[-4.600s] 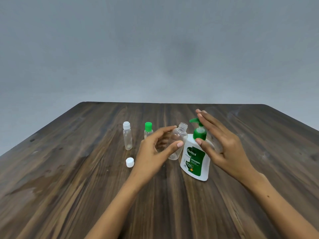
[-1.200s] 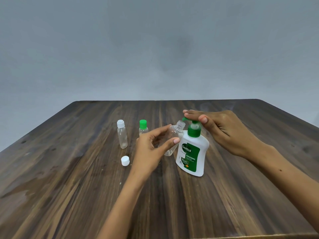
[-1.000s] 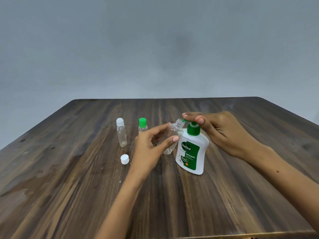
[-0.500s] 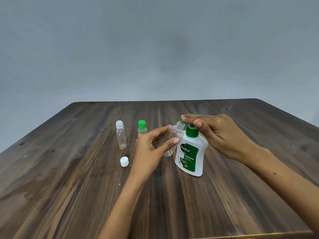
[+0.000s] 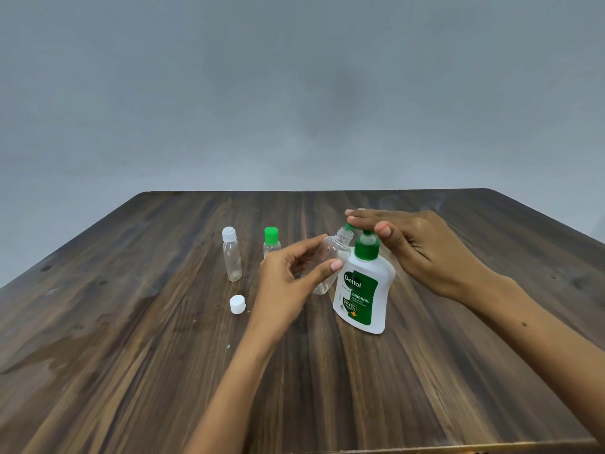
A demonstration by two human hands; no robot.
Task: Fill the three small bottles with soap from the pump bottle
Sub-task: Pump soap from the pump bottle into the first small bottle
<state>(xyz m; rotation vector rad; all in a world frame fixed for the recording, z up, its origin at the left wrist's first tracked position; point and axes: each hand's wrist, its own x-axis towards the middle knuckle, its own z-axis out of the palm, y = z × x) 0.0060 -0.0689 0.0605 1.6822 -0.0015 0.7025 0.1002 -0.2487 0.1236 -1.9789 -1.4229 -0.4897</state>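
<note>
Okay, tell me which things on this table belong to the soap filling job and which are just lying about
In use: pump bottle, open bottle, left hand, right hand, white-capped bottle, green-capped bottle.
Lying about: loose white cap only.

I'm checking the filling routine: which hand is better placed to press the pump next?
The right hand: its straight fingers already lie across the pump head of the pump bottle. The left hand is busy, gripping the tilted open bottle with its mouth at the spout.
</note>
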